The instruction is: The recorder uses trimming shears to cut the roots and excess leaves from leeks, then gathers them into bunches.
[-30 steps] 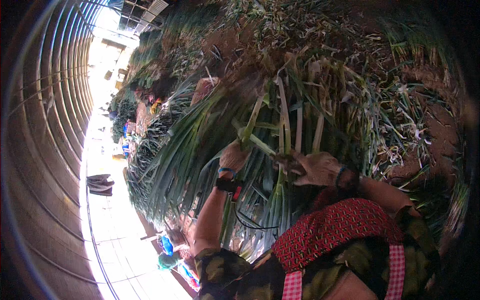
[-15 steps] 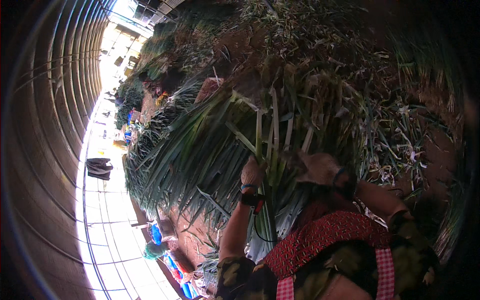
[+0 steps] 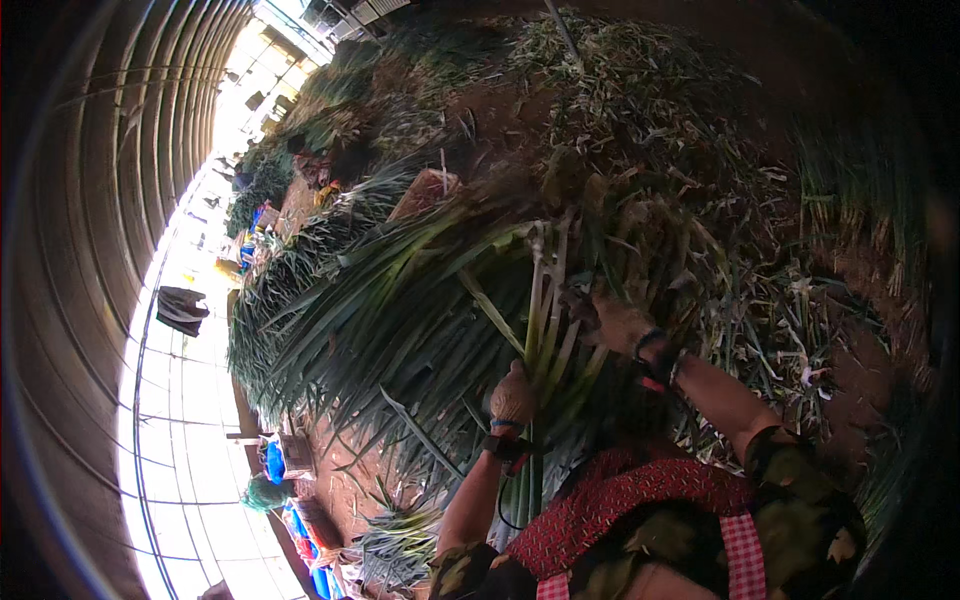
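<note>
My left hand [image 3: 513, 398], in a pale glove with a band and a dark device at the wrist, is closed around several long leeks [image 3: 541, 310]. Their whitish ends point away from me, and green leaves trail below the fist. Just right of these stalks is my right hand [image 3: 618, 325], also gloved, its darkened fingers drawn together close to the white ends. What those fingers pinch is too small and dark to make out. Beneath both hands spreads a large heap of leeks [image 3: 400, 310], its green leaves fanning to the left.
Stripped leaves and scraps [image 3: 790, 330] litter the brown ground at right. A reddish-brown block or box [image 3: 427, 192] rests beyond the heap. More bundles [image 3: 850, 200] stand at far right. Blue and red packages [image 3: 310, 540] lie at lower left, beside the bright ribbed tunnel wall [image 3: 170, 400].
My left hand has lowered slightly along with the leeks. My right hand has moved left and up, nearer the white ends. The whole view has shifted a little.
</note>
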`<action>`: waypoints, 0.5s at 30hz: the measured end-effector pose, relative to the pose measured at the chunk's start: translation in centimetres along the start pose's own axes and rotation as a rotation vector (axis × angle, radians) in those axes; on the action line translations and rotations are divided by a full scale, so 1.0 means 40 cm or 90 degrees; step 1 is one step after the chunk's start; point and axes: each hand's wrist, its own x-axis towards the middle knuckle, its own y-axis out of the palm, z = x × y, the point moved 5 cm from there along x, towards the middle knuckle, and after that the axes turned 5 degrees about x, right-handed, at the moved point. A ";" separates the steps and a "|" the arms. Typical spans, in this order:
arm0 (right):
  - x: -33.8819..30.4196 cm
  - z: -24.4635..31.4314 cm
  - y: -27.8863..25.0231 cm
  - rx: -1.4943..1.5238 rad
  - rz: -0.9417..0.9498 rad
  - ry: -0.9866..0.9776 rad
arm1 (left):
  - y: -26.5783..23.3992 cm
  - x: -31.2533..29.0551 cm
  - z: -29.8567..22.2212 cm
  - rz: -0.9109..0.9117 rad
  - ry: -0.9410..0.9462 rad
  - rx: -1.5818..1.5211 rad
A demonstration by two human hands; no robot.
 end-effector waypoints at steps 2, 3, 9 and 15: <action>0.029 -0.007 -0.026 0.119 -0.069 0.003 | -0.009 0.011 0.016 -0.016 0.012 -0.003; 0.036 0.001 -0.020 0.152 -0.086 0.000 | -0.008 0.017 0.036 -0.018 0.017 -0.004; 0.035 0.024 0.009 0.086 -0.163 -0.026 | -0.028 0.029 0.070 -0.026 0.034 -0.038; 0.072 0.105 0.010 -0.039 -0.096 0.029 | -0.065 0.014 0.110 0.003 0.070 -0.054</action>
